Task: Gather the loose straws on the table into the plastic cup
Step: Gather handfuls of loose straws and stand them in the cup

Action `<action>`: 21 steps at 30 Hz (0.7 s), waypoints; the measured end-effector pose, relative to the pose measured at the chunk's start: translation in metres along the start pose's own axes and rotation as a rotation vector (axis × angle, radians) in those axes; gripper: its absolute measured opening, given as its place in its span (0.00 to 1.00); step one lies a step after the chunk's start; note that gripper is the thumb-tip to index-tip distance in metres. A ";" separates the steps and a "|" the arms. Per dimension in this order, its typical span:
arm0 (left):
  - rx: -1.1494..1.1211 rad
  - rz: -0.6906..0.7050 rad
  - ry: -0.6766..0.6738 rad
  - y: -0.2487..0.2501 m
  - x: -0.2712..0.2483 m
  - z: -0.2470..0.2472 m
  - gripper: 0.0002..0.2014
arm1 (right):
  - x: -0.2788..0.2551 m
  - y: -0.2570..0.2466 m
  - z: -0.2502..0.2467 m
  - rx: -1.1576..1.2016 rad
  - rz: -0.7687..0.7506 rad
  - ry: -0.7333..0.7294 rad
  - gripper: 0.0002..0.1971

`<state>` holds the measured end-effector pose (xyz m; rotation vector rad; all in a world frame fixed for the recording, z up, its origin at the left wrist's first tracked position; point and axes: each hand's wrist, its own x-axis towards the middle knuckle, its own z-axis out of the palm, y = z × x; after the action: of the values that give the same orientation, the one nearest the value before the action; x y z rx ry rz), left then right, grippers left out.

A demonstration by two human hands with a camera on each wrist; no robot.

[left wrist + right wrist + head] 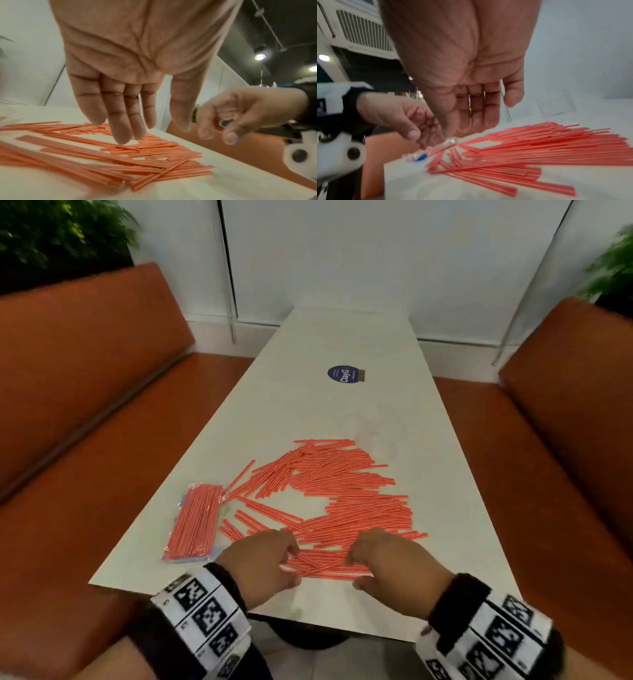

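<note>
1. Red-orange straws (pixel 346 494) lie scattered in a wide fan over the lower centre of the head view, flat on the pale tabletop (pixel 342 344); none bundled yet.
2. Left hand (pixel 263 563) hovers over the near edge of the pile, w/ fingers straight & relaxed, tips just at the straws; holds nothing.
3. Right hand (pixel 390 563) sits beside it at lower centre-right, fingers loosely extended above the straws, also holding nothing.
4. Sealed packet of straws (pixel 195 522) lies at lower left of the pile, apart from the loose ones.
5. Plastic cup: not visible in any view, so can't say where it stands.
6. Progress, my guess: barely begun. Whole pile left to rake together, lift & drop in the cup; nothing done so far.
</note>
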<state>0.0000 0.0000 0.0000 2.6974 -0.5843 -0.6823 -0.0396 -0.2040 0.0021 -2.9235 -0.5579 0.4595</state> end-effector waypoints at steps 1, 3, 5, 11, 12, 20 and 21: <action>0.034 -0.004 -0.031 0.002 0.009 -0.002 0.21 | 0.014 0.002 0.002 -0.030 -0.006 -0.018 0.18; 0.111 -0.002 -0.038 0.003 0.025 -0.005 0.24 | 0.036 0.004 0.005 -0.117 -0.020 -0.038 0.19; 0.199 -0.002 -0.040 0.004 0.035 -0.008 0.26 | 0.053 0.001 0.006 -0.154 -0.012 -0.072 0.20; 0.385 0.028 -0.047 -0.021 0.045 -0.015 0.30 | 0.075 0.007 0.014 -0.131 -0.008 -0.075 0.17; 0.426 0.037 -0.056 -0.025 0.046 -0.016 0.31 | 0.076 0.010 0.015 -0.125 -0.008 -0.073 0.15; 0.632 0.144 -0.071 -0.038 0.065 -0.013 0.29 | 0.075 0.023 0.011 -0.133 -0.017 -0.100 0.23; 0.612 0.154 -0.061 -0.039 0.068 -0.012 0.29 | 0.074 0.023 0.012 -0.138 -0.012 -0.104 0.22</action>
<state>0.0731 0.0053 -0.0304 3.1333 -1.1654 -0.6218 0.0297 -0.1959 -0.0338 -3.0385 -0.6453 0.5968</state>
